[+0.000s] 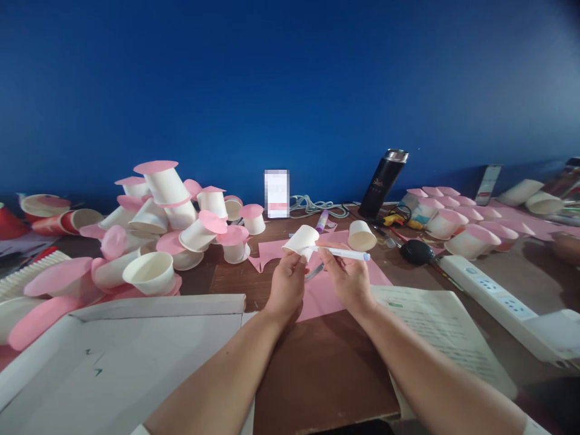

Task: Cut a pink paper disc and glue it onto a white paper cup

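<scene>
Left hand (286,284) pinches a small white paper cup (302,240) by its side wall, cup tilted, held above the bench (317,362). Right hand (347,279) grips a white glue stick (342,253) pen-style, its tip touching the cup near the rim. Both hands closed on what they hold, just beside each other over a pink paper sheet (317,296).

Judgement: the step looks like gluing the cup edge. To do it well: the person keeps the cup pinched firmly but not crushed, turns the cup rather than the stick, runs an even bead all round, keeps fingers off the glued part.

Outward: a spare cup (361,235) lies just behind the right hand. Pile of cups with pink lids (181,211) at left, a tidier row of capped cups (457,223) at right. Open notebook (435,326) under the right forearm, power strip (489,293) beside it, black flask (383,181) near the wall.
</scene>
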{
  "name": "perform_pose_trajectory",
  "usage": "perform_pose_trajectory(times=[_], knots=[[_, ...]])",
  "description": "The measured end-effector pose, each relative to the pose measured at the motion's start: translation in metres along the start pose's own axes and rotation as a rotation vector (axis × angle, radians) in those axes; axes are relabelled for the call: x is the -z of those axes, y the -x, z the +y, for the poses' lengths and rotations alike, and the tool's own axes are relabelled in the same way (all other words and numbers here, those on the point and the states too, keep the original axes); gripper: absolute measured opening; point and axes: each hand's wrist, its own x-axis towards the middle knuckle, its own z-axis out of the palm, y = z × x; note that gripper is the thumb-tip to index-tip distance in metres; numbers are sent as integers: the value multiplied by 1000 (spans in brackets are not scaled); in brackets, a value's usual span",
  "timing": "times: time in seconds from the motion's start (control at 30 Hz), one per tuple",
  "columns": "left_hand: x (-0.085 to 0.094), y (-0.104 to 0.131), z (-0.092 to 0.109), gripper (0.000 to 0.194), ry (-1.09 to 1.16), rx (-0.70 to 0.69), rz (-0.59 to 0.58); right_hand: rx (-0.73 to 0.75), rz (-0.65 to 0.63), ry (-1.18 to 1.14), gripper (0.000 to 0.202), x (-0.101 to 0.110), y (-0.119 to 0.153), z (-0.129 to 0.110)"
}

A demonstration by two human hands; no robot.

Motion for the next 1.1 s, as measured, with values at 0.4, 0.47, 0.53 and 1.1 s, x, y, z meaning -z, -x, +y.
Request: perform_pose_trajectory(times=[0.4, 0.47, 0.53, 1.1], knots=[[3, -3, -14, 22, -212, -118, -65, -12, -33, -27, 29, 0, 0, 1], [4, -4, -15, 22, -263, -121, -70, 8, -60, -37, 28, 0, 0, 2], [4, -4, -15, 22, -286, -139, -77, 22, -35, -23, 27, -1, 0, 3], [2, -7, -10, 22, -22, 99, 8, -311, 22, -413, 36, -1, -8, 3]])
